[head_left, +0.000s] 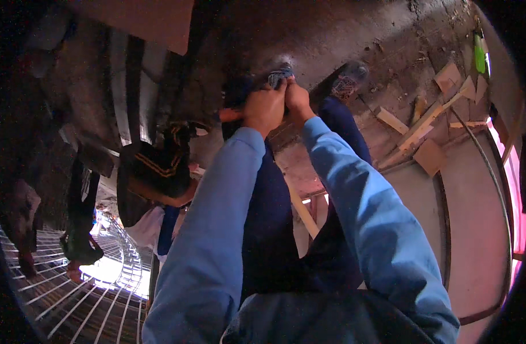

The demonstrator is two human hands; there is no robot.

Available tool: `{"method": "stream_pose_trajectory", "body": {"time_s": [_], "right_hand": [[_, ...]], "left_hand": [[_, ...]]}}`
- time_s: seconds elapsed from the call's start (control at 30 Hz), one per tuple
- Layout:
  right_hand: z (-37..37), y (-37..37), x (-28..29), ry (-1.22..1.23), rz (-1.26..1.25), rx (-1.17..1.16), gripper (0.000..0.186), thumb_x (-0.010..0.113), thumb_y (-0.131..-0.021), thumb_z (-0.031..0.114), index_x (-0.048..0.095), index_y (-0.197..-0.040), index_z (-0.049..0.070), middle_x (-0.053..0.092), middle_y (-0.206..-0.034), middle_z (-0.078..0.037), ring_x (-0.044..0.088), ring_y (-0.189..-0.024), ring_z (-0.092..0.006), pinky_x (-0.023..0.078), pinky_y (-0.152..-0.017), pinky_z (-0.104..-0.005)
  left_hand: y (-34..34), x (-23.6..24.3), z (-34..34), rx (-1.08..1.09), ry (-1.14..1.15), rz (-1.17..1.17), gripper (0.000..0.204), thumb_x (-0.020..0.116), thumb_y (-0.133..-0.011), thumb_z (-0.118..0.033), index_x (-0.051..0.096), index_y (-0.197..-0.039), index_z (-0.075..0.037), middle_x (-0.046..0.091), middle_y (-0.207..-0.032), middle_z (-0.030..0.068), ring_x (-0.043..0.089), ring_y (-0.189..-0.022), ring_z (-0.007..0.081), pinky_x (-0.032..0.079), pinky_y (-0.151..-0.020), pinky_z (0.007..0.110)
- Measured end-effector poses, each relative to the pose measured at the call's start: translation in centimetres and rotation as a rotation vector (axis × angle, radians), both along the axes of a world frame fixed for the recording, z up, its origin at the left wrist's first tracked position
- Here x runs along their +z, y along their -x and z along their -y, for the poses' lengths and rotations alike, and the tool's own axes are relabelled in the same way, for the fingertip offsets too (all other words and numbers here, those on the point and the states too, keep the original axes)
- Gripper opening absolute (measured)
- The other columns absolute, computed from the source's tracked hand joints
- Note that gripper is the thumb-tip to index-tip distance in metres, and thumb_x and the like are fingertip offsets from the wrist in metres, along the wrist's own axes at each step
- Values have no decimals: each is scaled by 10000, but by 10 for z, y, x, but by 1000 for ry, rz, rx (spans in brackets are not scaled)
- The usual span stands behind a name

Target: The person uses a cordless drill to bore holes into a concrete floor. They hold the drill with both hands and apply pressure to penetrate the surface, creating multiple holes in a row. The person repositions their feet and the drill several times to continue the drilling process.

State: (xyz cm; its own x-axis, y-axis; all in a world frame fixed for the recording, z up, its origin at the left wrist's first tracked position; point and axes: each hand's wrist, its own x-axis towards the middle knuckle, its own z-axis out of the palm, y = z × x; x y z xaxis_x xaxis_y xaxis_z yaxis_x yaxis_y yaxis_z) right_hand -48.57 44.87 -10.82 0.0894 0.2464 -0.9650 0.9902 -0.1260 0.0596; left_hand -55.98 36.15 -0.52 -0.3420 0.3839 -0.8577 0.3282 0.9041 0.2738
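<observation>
Both my arms, in light blue sleeves, reach forward and bring my hands close together over my legs. My left hand (265, 109) is closed, its thumb side turned toward the other hand. Pressed up beside it, my right hand (298, 98) is closed as well, fingers curled in. Whatever they pinch between them is hidden or too small to make out. Just past the fingertips shows a grey patterned shoe (280, 74); I cannot tell whether the hands touch it. My other shoe (350, 80) rests on the dark floor to the right.
Wood offcuts (415, 135) and a square wooden piece (430, 157) lie at the right, near a cable (486, 166). A bright green object (479, 53) stands far right. On the left, another person (160, 166) in dark clothing with yellow stripes sits close by, near a white wire grille (96, 304).
</observation>
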Motion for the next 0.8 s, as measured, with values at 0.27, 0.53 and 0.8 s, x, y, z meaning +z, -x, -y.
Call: {"method": "stream_pose_trajectory", "body": {"time_s": [0.27, 0.53, 0.8], "right_hand": [[-6, 0, 2, 63, -137, 71, 754, 445, -991, 593, 675, -1138, -111, 637, -1221, -351, 574, -1227, -493, 455, -1003, -484], [1, -7, 0, 75, -103, 157, 726, 443, -1006, 573, 667, -1178, -96, 645, -1207, -341, 593, -1191, -485, 469, -987, -488], [6, -12, -18, -16, -25, 24, 698, 429, -1020, 553, 714, -1049, -83, 667, -1144, -334, 626, -1115, -491, 486, -939, -514]], "left_hand": [[6, 8, -13, 25, 80, -24, 702, 660, -863, -154, 445, -1529, -200, 681, -1040, 253, 730, -842, 404, 599, -712, 488], [3, 5, -2, -30, 58, -18, 717, 645, -854, -110, 430, -1534, -181, 689, -1051, 260, 731, -818, 405, 601, -697, 485], [4, -7, 5, 82, -5, -19, 513, 528, -956, -167, 514, -1469, -166, 709, -1005, 247, 736, -848, 354, 588, -721, 461]]}}
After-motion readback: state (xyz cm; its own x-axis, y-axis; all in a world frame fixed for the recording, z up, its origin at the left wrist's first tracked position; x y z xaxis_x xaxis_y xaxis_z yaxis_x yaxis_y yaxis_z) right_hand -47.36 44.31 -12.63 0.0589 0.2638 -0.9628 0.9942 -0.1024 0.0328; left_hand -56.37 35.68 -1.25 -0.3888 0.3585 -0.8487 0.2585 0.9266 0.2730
